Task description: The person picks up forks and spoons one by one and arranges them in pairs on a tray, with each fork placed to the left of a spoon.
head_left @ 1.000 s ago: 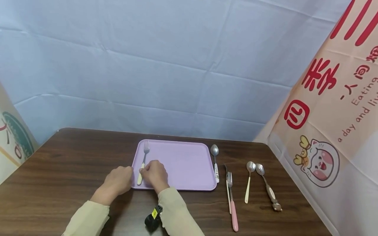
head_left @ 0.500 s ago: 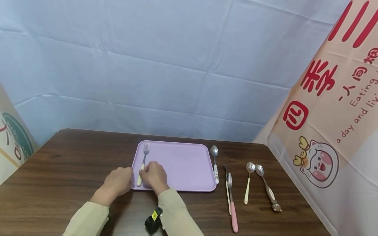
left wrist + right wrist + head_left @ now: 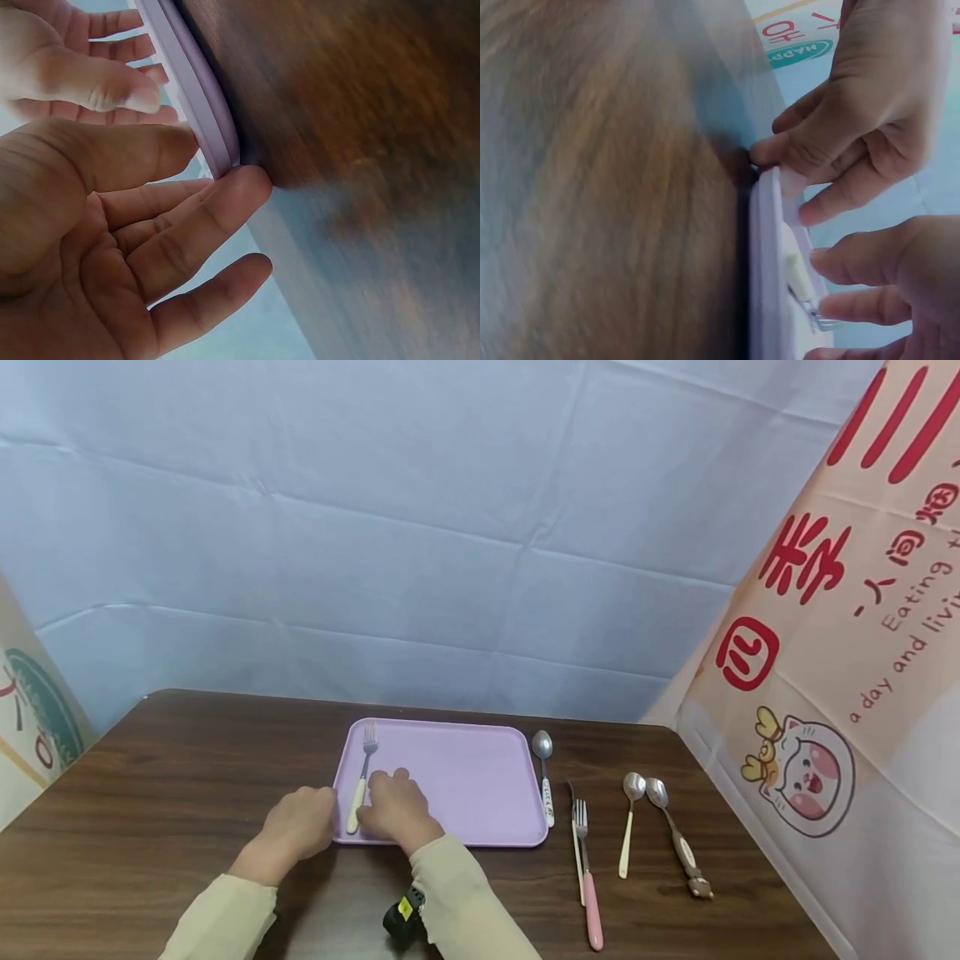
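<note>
A purple tray (image 3: 465,785) lies on the dark wooden table. My left hand (image 3: 296,825) is at its near left corner; in the left wrist view, thumb and fingers (image 3: 240,195) pinch the tray rim (image 3: 206,112). Along the tray's left side lies a fork (image 3: 357,802) with a cream handle, tines pointing away. My right hand (image 3: 401,810) is over the tray just right of that handle. In the right wrist view, its fingers (image 3: 866,304) are parted and loosely extended beside the fork handle (image 3: 799,277), with a gap between them.
A spoon (image 3: 546,777) with a patterned white handle lies along the tray's right edge. Farther right are a pink-handled fork (image 3: 591,893), another cream-handled utensil (image 3: 578,860), a cream-handled spoon (image 3: 628,827) and a brown-handled spoon (image 3: 682,843). A pale cloth (image 3: 375,543) hangs behind the table.
My right hand has let go of the fork handle and shifted slightly right, its fingers loosening. The fork stays in place on the tray. My left hand keeps its place at the corner.
</note>
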Tool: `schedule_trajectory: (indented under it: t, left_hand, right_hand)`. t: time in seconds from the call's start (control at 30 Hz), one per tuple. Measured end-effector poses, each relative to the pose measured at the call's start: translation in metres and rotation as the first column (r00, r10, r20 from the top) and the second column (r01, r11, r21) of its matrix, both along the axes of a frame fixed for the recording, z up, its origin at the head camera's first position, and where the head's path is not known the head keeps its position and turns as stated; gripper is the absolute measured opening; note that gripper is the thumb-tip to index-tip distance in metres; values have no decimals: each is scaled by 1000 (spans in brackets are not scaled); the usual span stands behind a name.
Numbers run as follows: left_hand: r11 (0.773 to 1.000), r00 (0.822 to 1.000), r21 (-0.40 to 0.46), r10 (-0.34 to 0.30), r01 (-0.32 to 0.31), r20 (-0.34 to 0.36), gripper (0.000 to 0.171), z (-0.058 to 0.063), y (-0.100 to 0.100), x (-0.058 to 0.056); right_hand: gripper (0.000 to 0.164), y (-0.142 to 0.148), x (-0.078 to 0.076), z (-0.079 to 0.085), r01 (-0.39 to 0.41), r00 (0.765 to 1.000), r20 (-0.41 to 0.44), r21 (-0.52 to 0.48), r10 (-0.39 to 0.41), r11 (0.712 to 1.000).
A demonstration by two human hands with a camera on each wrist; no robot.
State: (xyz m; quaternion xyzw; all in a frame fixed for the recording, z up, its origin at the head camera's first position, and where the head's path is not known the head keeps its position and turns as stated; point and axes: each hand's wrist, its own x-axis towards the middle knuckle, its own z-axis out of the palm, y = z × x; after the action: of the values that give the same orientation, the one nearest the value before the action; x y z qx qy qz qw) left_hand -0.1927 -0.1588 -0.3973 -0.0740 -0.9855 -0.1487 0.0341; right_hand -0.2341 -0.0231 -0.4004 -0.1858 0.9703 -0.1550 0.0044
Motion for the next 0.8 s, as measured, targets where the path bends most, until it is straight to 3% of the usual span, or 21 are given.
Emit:
schedule_trajectory:
  t: [0.1, 0.27, 0.47, 0.8]
  left_hand:
    - [1000, 1000, 3, 2, -2, 4, 6, 1, -1, 1]
    - [1000, 1000, 9, -2, 2, 4, 6, 0, -1, 1]
    - [1000, 1000, 9, 0, 0, 1, 5, -2, -1, 0]
    - [1000, 1000, 5, -8, 8, 1, 5, -1, 0, 1]
  right_hand:
    - [22, -1, 4, 4, 9, 998, -66, 129, -1, 992]
    - [35, -4, 12, 11, 41, 991, -136, 294, -1, 955]
    - [36, -5, 15, 16, 15, 989, -147, 302, 31, 953]
    - [34, -3, 13, 13, 23, 989, -145, 271, 17, 962]
